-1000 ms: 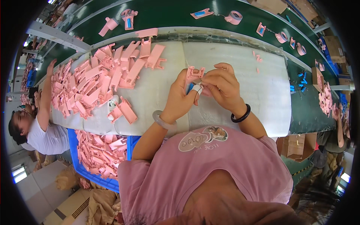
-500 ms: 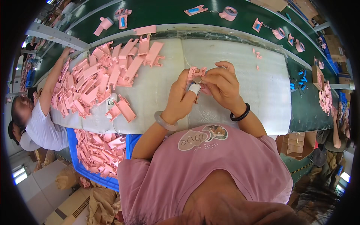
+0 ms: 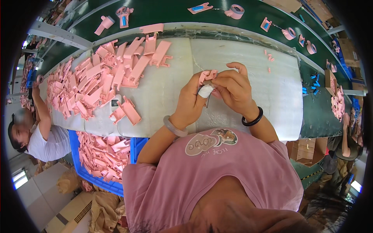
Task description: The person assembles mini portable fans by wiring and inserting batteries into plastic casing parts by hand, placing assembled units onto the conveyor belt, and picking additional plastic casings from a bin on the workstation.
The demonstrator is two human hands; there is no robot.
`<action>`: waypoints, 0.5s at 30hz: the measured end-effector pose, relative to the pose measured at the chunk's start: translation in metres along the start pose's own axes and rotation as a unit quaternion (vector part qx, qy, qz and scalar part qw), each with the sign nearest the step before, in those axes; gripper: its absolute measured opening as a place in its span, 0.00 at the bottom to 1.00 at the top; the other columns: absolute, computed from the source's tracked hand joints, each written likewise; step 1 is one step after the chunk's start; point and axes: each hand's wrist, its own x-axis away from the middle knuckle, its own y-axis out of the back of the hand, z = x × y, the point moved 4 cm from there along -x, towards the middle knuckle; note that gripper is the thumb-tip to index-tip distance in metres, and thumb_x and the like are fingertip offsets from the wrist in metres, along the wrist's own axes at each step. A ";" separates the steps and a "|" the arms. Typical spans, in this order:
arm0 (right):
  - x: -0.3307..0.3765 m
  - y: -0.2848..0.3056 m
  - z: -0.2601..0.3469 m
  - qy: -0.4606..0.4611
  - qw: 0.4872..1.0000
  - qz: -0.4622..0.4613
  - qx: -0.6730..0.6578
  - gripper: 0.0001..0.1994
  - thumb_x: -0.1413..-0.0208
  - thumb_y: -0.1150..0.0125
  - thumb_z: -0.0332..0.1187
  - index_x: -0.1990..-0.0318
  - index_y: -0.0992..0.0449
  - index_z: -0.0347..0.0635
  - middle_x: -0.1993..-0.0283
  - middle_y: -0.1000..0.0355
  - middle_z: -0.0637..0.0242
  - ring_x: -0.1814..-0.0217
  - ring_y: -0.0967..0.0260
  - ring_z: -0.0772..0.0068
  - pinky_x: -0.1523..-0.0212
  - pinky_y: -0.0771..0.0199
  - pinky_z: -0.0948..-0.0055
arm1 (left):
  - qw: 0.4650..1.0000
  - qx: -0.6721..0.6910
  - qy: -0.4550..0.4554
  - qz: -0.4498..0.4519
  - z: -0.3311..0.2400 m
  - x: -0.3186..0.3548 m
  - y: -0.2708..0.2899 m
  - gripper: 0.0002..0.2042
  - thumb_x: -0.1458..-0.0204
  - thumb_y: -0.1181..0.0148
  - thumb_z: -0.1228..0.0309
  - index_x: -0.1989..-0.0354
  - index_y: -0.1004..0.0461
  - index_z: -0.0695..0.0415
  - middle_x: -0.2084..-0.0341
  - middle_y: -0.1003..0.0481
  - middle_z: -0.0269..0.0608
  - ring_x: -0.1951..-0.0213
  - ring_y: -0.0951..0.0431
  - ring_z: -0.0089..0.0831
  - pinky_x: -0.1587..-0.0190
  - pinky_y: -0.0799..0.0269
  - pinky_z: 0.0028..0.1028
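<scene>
Over the white padded table top [image 3: 248, 58], my two hands meet in front of my chest. My left hand [image 3: 188, 100] is closed around a pink plastic housing [image 3: 208, 76], whose notched end sticks up past the fingers. A white wrap or cover [image 3: 205, 91] sits at the left thumb's tip. Beneath it hangs a thin dark wire [image 3: 208, 101]. My right hand [image 3: 234, 88] pinches with thumb and forefinger at the housing's right side; what the fingertips hold is hidden. Its little finger is lifted.
A heap of pink housings [image 3: 93, 77] covers the table's left; more fill a blue crate [image 3: 79, 165] below. Small pink pieces [image 3: 269, 58] lie at the right. Beyond runs a green conveyor [image 3: 163, 13] with assemblies. Blue cylinders [image 3: 315, 83] lie right. A co-worker [image 3: 42, 136] is at left.
The housing in my left hand has tipped slightly, and my fingers have shifted a little around it. At the left, the co-worker's arm has swung outward from the heap and the head has turned.
</scene>
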 end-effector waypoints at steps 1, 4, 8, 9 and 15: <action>0.000 0.000 0.001 -0.001 1.000 0.002 0.004 0.11 0.59 0.34 0.24 0.65 0.25 0.44 0.69 0.29 0.71 0.68 0.32 0.72 0.49 0.38 0.59 | 1.000 -0.002 0.000 -0.001 -0.001 0.000 0.000 0.15 0.40 0.53 0.71 0.45 0.35 0.59 0.69 0.26 0.33 0.79 0.35 0.15 0.78 0.39 0.17; 0.000 0.001 0.005 -0.004 1.000 0.005 0.012 0.11 0.59 0.35 0.24 0.65 0.25 0.44 0.69 0.29 0.71 0.68 0.32 0.72 0.49 0.38 0.59 | 1.000 -0.006 -0.006 -0.004 0.001 0.001 0.000 0.15 0.40 0.54 0.73 0.45 0.34 0.59 0.69 0.26 0.33 0.79 0.34 0.15 0.78 0.38 0.18; 0.003 0.000 0.006 -0.004 1.000 0.000 0.011 0.12 0.60 0.35 0.23 0.65 0.25 0.43 0.69 0.29 0.71 0.68 0.31 0.72 0.48 0.38 0.58 | 1.000 -0.015 0.001 -0.009 0.002 0.002 0.001 0.14 0.41 0.54 0.75 0.46 0.33 0.60 0.69 0.26 0.34 0.80 0.34 0.16 0.78 0.37 0.19; 0.004 0.000 0.005 -0.004 1.000 0.001 0.011 0.12 0.60 0.35 0.23 0.65 0.25 0.43 0.69 0.29 0.71 0.68 0.31 0.72 0.48 0.38 0.58 | 1.000 -0.014 0.002 -0.009 0.002 0.002 0.001 0.14 0.41 0.54 0.75 0.46 0.33 0.60 0.69 0.26 0.34 0.80 0.34 0.16 0.78 0.37 0.19; 0.006 0.000 0.007 -0.005 1.000 -0.007 -0.002 0.11 0.61 0.36 0.21 0.66 0.26 0.42 0.70 0.29 0.70 0.68 0.31 0.72 0.47 0.38 0.57 | 1.000 -0.013 0.002 -0.020 0.002 0.001 -0.001 0.13 0.41 0.53 0.75 0.49 0.30 0.60 0.70 0.25 0.37 0.79 0.33 0.18 0.77 0.36 0.20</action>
